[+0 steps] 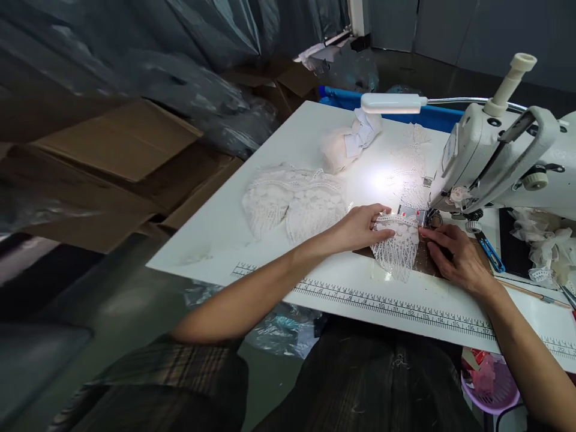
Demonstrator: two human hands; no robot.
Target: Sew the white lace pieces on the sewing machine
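Observation:
A white lace piece (398,247) with a scalloped edge lies at the needle area of the white sewing machine (472,162). My left hand (360,228) pinches its left side, thumb on top of the lace. Close to the presser foot (427,219), my right hand (454,255) rests on the bed, fingers apart and index fingertip at the lace's right edge. More lace (411,174) stretches behind the needle. To the left lies a larger spread of white lace (294,201).
A bundle of pale fabric (339,150) sits near the table's back. A blue cutter (490,252) and lace scraps (553,246) lie at the right. A ruler scale (382,304) runs along the front edge. Cardboard boxes (121,141) stand left; a purple basket (495,390) is below.

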